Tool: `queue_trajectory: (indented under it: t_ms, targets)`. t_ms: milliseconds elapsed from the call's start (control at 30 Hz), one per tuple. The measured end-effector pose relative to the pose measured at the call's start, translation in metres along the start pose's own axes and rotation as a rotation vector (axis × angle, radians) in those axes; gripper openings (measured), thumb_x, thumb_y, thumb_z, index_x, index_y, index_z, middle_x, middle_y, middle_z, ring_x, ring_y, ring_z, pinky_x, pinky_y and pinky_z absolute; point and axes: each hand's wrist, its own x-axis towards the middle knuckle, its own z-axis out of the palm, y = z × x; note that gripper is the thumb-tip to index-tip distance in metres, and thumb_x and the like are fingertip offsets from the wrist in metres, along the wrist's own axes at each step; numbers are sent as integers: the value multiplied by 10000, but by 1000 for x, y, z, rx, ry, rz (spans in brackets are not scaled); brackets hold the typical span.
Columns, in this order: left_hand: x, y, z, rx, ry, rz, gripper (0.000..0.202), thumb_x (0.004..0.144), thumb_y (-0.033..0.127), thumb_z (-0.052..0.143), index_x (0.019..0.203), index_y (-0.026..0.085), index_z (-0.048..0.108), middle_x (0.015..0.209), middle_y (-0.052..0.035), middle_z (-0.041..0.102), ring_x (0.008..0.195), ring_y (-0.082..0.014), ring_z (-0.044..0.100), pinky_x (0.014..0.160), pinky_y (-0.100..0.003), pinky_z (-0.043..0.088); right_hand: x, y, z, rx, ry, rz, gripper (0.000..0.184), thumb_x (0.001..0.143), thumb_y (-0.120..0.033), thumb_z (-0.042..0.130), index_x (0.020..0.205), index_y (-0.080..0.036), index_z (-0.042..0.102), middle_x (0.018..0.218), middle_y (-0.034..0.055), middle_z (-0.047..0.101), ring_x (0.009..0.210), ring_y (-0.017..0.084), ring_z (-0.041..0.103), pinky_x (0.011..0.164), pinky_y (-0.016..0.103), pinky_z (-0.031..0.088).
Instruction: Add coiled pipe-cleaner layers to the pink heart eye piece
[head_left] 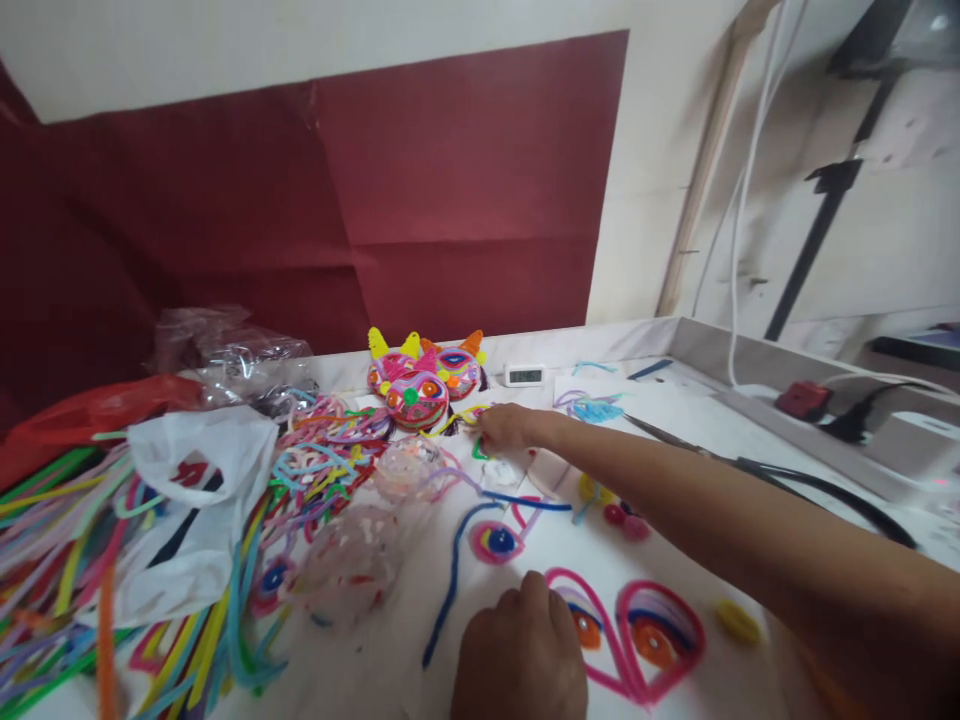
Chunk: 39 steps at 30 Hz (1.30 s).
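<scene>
My right hand (508, 428) reaches far across the table, its fingers curled down among small pipe-cleaner bits. A green piece (478, 450) and a yellow pipe cleaner (469, 412) lie beside its fingertips; what it pinches, if anything, is hidden. Close to me, my left hand (521, 650) rests on the white surface with fingers curled under, their contents out of sight. Just right of it lies a pink pipe-cleaner outline (701, 640) around two orange-and-blue eye shapes (654, 640). A round pink-and-blue eye (499, 541) and a bent dark blue pipe cleaner (454, 565) lie beyond the left hand.
Colourful fuzzy animal heads (416, 400) stand at the back beside a small digital clock (523, 375). Piled pipe cleaners (75, 540), a white bag (199, 450) and clear plastic pieces (352, 560) cover the left. Scissors (675, 438) lie right, near a power adapter (911, 455).
</scene>
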Motion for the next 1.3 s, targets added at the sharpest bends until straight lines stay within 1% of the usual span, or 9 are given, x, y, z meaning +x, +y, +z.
queue_trajectory:
  t_ms: [133,267,533,667,800,933,1067,1167,1300]
  targets:
    - [1,1,-4,-21,-36,-10,217,778,-12,491,806,170,606,747,-27,634,625,-154,635,468,-197,400,-14,0,-11,-18,63,5,238,927,-313,581,1078,-129,592,1082,80,601,942,219,601,815,415,510]
    - [1,1,-5,-7,-52,-21,283,752,-51,449,769,184,606,727,-21,635,607,-172,642,455,-223,403,-31,1,-26,-1,145,9,201,925,-306,583,1009,-126,612,1027,68,619,923,211,605,818,410,505]
    - [2,-4,0,-3,-81,32,323,739,-65,418,803,194,600,770,-20,653,627,-183,661,440,-236,394,-69,9,-42,173,350,18,154,919,-275,589,945,-125,610,941,39,621,843,185,608,758,366,515]
    - [1,-4,-3,-6,-89,54,334,737,-64,415,837,191,607,771,-24,654,611,-186,659,444,-239,405,-102,13,-38,306,391,16,107,910,-219,596,864,-123,601,810,0,606,712,146,597,662,300,513]
    - [0,-3,-6,-5,-127,29,341,758,-60,401,858,189,612,784,-32,652,638,-198,664,463,-249,423,-138,16,-27,416,425,0,84,868,-152,616,792,-128,586,714,-28,567,639,127,556,612,267,473]
    - [2,-2,-12,-53,-224,-34,343,830,-22,373,900,206,621,838,-33,663,699,-202,672,521,-262,447,-168,23,-12,505,458,-15,71,822,-115,618,763,-135,583,716,-20,570,652,130,545,623,265,452]
    - [4,-5,-17,-88,-270,-85,303,912,92,347,928,206,628,849,-44,666,727,-201,673,571,-273,456,-188,33,0,574,476,-12,47,808,-133,606,765,-141,589,710,-14,579,651,136,545,619,267,440]
    - [5,-9,-18,-164,-265,-85,292,913,112,370,970,225,632,929,-41,664,784,-178,671,620,-252,455,-197,36,3,619,478,4,49,791,-134,595,745,-147,583,692,-9,579,638,136,541,613,262,432]
    - [6,-17,-15,-340,-178,-98,293,922,153,373,946,236,653,935,-26,667,837,-164,658,710,-246,461,-206,34,3,687,462,15,58,769,-116,554,738,-160,576,693,0,606,637,139,554,604,245,434]
